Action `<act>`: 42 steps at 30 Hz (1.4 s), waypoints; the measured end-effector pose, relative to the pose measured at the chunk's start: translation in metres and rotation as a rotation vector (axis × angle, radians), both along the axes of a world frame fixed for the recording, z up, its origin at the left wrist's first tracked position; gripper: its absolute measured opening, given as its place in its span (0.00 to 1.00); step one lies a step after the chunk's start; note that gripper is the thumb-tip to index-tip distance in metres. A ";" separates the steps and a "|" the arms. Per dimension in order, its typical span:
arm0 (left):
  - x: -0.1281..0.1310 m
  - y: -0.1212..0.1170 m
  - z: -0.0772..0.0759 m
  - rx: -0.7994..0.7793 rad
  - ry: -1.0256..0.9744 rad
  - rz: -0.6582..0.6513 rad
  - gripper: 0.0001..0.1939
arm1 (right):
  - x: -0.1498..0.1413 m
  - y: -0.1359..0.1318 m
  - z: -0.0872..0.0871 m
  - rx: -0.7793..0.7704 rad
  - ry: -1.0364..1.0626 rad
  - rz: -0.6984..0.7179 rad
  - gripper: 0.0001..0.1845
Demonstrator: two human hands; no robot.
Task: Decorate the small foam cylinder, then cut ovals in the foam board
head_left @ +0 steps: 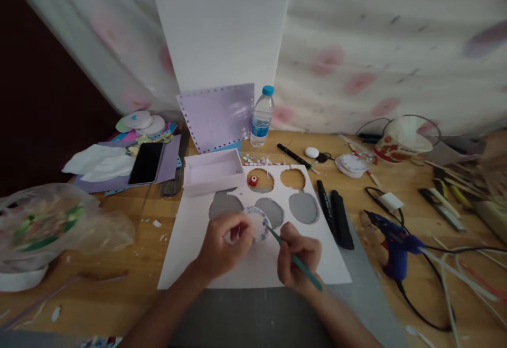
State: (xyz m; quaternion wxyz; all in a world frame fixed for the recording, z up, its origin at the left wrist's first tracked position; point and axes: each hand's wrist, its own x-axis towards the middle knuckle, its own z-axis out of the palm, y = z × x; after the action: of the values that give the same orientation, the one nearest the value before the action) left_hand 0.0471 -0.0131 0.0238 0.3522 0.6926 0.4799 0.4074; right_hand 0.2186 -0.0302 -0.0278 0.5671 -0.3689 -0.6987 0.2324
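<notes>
Head view: the left hand (pixel 227 242) pinches a round white disc (pixel 258 225), and the right hand (pixel 299 255) grips a slim teal tool (pixel 303 269).
The disc lies between the hands, the left one nearer, at its edge; the tool's long axis slants from its tip at the disc's right part back toward the person's right. The disc's rim is patterned blue-grey; the smooth white sheet (pixel 184 247) beneath has rough-edged, roundish holes.
</notes>
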 end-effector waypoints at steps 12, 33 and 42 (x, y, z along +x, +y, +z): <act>-0.016 0.034 -0.049 0.158 0.259 -0.348 0.47 | -0.004 -0.014 -0.003 -0.426 0.457 0.202 0.06; -0.014 0.030 -0.053 0.113 0.266 -0.282 0.38 | -0.007 -0.008 -0.003 -0.404 0.275 0.176 0.05; -0.014 0.031 -0.052 0.111 0.246 -0.278 0.36 | -0.005 -0.007 -0.002 -0.375 0.209 0.157 0.06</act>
State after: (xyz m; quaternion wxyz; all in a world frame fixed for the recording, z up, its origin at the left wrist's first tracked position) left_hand 0.0332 0.0183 -0.0284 0.3051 0.8151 0.3959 0.2929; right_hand 0.2132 -0.0374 -0.0295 0.5381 -0.3865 -0.6073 0.4384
